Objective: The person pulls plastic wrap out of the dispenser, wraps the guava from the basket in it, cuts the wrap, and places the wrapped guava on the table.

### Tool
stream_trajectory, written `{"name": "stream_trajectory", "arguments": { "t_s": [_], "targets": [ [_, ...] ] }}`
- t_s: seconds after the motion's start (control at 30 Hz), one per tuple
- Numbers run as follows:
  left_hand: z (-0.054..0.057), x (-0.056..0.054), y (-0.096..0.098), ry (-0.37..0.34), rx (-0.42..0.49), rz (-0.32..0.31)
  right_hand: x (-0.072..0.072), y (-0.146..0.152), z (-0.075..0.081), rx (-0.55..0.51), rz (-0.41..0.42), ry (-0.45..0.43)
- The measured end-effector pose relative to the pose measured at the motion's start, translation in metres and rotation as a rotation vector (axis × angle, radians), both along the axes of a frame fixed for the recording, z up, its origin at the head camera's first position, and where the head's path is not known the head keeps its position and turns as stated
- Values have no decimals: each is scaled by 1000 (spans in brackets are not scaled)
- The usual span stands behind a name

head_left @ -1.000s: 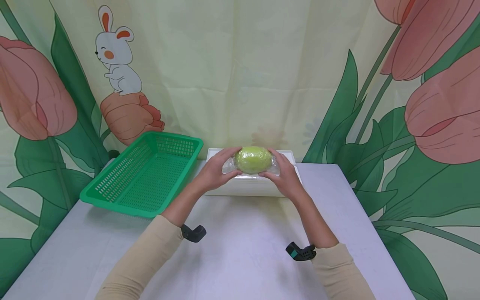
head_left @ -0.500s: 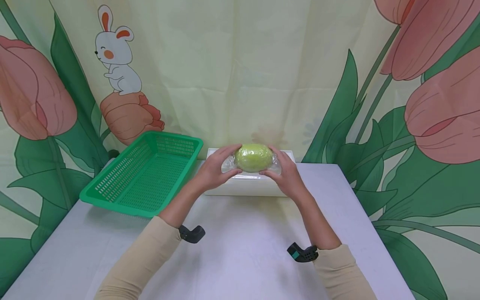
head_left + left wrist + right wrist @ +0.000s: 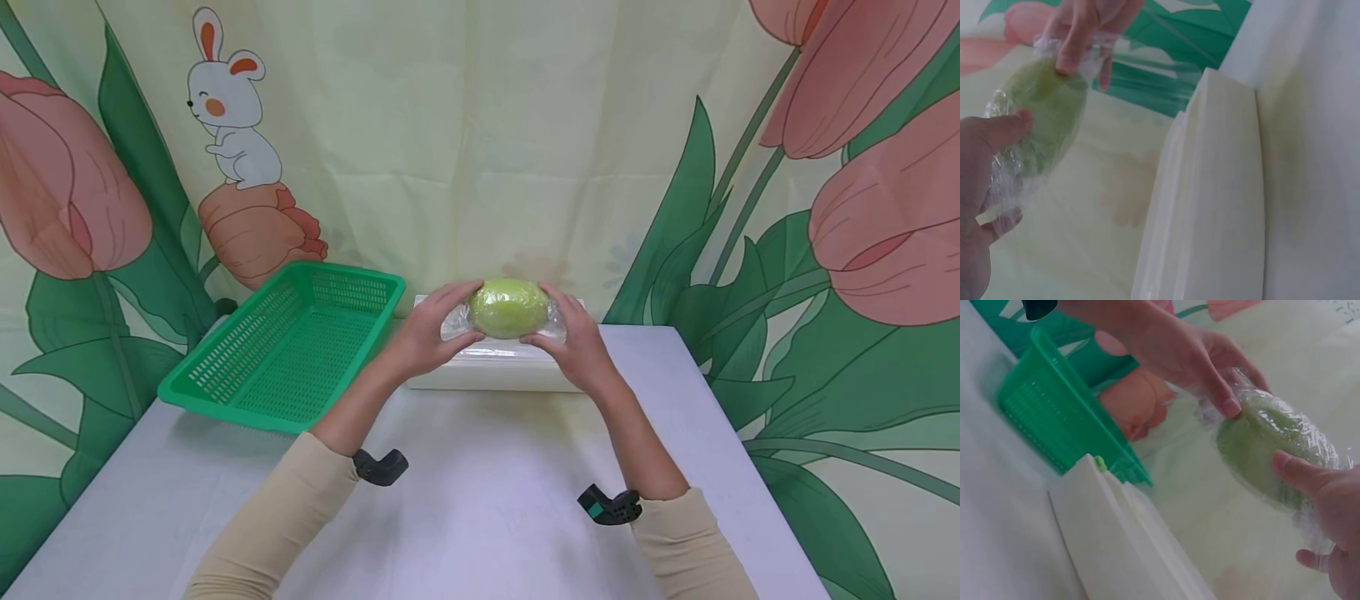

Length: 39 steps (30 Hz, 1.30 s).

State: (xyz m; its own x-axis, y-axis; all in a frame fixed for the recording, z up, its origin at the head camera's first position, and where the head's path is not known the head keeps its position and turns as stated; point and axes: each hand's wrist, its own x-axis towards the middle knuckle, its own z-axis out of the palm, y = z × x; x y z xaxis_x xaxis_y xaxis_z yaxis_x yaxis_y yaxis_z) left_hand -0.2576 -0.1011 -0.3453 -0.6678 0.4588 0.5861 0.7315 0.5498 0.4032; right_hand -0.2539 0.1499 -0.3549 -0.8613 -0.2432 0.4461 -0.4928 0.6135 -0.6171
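Note:
A green oval fruit [image 3: 508, 308], wrapped in clear cling film [image 3: 1294, 428], is held up in both hands in the head view. At its left end my left hand [image 3: 426, 335] grips it with thumb and fingers. The right hand [image 3: 581, 343] holds the opposite end the same way, with bunched film at both ends. Just below and behind the fruit stands a long white box [image 3: 495, 379], partly hidden by the hands. From the fruit a sheet of clear film seems to stretch toward the box in the left wrist view.
A green perforated basket [image 3: 281, 358] stands at the left on the white-covered table [image 3: 480, 492]. A curtain [image 3: 540, 125] with printed tulips and a rabbit hangs close behind the box. A small green piece [image 3: 1100, 464] sits on the box's end.
Both hands have raised the wrapped fruit slightly, so it stands higher above the white box. The grip of each hand looks the same. Basket and box stay in place.

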Motion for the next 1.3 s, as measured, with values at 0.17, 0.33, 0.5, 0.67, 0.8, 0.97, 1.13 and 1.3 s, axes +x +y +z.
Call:
{"name": "stream_trajectory", "arguments": {
  "t_s": [0.17, 0.33, 0.5, 0.67, 0.8, 0.97, 1.13, 1.3],
  "targets": [
    [5, 3, 0, 17, 8, -14, 4, 0, 6, -8, 3, -2],
    [10, 6, -1, 23, 11, -19, 7, 0, 11, -15, 8, 13],
    [15, 10, -1, 20, 18, -22, 12, 0, 17, -18, 19, 27],
    [20, 14, -2, 40, 24, -30, 16, 0, 23, -15, 21, 37],
    [25, 17, -2, 62, 23, -34, 20, 0, 28, -22, 24, 54],
    [31, 21, -2, 78, 29, -32, 25, 0, 34, -42, 24, 73],
    [35, 24, -2, 93, 44, -42, 29, -1, 40, -51, 23, 99],
    [40, 28, -2, 110, 47, -39, 33, -1, 44, -60, 30, 124]
  ]
}}
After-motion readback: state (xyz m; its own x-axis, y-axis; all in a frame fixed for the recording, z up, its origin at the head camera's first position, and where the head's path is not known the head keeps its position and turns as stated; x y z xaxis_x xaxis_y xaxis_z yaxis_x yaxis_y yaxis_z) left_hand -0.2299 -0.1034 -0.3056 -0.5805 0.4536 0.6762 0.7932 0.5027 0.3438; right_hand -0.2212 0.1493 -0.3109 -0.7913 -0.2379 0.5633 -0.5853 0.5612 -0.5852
